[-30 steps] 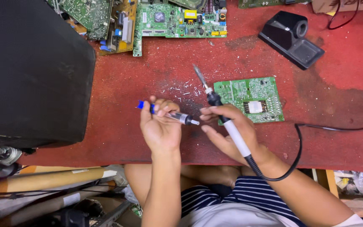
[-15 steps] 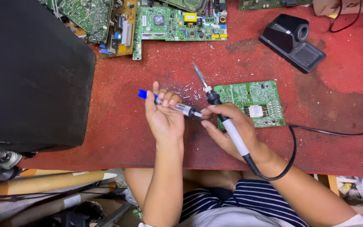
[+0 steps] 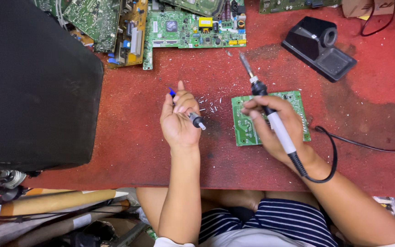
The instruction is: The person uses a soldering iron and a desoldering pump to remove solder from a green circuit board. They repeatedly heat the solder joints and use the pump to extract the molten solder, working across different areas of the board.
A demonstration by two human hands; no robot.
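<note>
two hands: the left hand (image 3: 178,120) at nine o'clock of centre, the right hand (image 3: 270,124) at three o'clock of it. one soldering iron (image 3: 270,116) with one black cord (image 3: 330,158). one blue-tipped desoldering pump (image 3: 189,113). one small green circuit board (image 3: 298,107) under the right hand. at least four more circuit boards (image 3: 193,28) heaped along twelve o'clock; where they overlap the exact count cannot be told. one black iron stand (image 3: 318,48) at one o'clock. one large black cushion-like block (image 3: 28,87) at nine o'clock. one red table (image 3: 124,137)
</note>
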